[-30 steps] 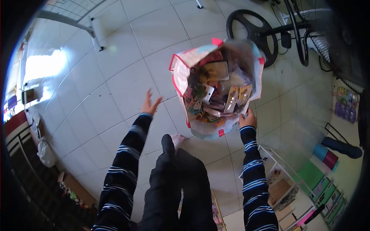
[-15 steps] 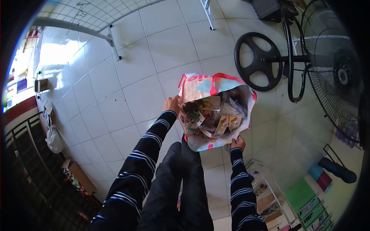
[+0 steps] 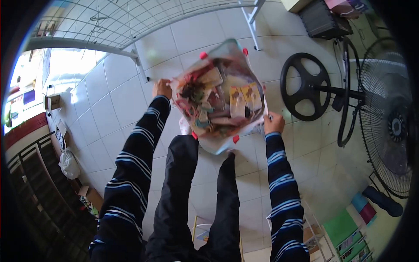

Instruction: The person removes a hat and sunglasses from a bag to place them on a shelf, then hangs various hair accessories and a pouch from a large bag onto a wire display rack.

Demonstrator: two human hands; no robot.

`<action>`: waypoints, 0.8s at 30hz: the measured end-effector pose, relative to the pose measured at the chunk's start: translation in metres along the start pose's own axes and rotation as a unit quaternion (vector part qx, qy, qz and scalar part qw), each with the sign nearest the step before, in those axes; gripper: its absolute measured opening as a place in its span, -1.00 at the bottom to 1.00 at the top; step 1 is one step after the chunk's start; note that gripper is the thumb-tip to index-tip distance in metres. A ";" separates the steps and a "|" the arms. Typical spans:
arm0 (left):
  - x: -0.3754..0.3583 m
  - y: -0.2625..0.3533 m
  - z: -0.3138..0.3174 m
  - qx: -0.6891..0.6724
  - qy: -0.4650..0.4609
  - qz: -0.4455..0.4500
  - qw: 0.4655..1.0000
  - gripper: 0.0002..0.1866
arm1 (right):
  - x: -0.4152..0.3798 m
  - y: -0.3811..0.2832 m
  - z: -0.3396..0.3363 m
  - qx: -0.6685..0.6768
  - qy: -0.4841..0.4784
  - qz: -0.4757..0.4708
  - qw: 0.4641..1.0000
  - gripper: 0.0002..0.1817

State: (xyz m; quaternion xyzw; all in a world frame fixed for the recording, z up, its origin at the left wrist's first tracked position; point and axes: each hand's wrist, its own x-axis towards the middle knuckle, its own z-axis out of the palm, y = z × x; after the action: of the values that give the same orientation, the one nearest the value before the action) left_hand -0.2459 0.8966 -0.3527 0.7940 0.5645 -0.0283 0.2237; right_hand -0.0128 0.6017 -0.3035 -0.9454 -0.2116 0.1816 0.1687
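A large shopping bag (image 3: pixel 217 146) with red trim hangs between my two hands, its mouth wide toward me. Inside lie clear plastic packets, two yellow cards (image 3: pixel 244 97) and a jumble of small dark, red and teal items (image 3: pixel 197 97), blurred by motion. My left hand (image 3: pixel 162 88) is closed on the bag's left rim. On the opposite side, my right hand (image 3: pixel 274 122) grips the right rim. The undersides of the fingers are partly hidden by the bag.
A black standing fan (image 3: pixel 395 122) with a round base (image 3: pixel 305 86) is at right. A wire-mesh rack (image 3: pixel 109 26) stands ahead. Cardboard boxes and a white plastic bag (image 3: pixel 69 163) are at left. Green shelving (image 3: pixel 342 229) is at lower right, on a tiled floor (image 3: pixel 109 118).
The bag has tilted and turned, its mouth now facing me more fully. Both hands have moved up and farther apart with it. My legs have parted in a step.
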 end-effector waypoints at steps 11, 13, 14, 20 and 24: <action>0.071 -0.037 -0.042 -0.092 0.093 0.061 0.990 -0.58 | 0.052 -0.152 0.045 0.003 0.044 0.058 0.997 -0.77; 0.049 -0.021 -0.048 -0.071 0.164 0.161 0.971 -0.56 | 0.049 -0.149 0.048 -0.019 0.051 0.038 0.998 -0.78; 0.036 -0.006 -0.057 -0.016 0.200 0.227 0.953 -0.57 | 0.046 -0.145 0.049 -0.020 0.051 0.037 0.998 -0.78; 0.013 0.011 -0.027 0.161 0.034 0.421 0.892 -0.60 | 0.030 -0.137 0.053 0.017 0.036 0.013 0.999 -0.79; 0.011 0.010 -0.016 0.157 -0.025 0.399 0.903 -0.75 | 0.026 -0.128 0.053 0.029 0.062 0.006 0.998 -0.74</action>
State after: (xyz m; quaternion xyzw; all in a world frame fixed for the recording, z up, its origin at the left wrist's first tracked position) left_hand -0.2363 0.9098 -0.3385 0.9768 0.1825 -0.0448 0.1030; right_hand -0.0562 0.7361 -0.3067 -0.9508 -0.1894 0.1297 0.2082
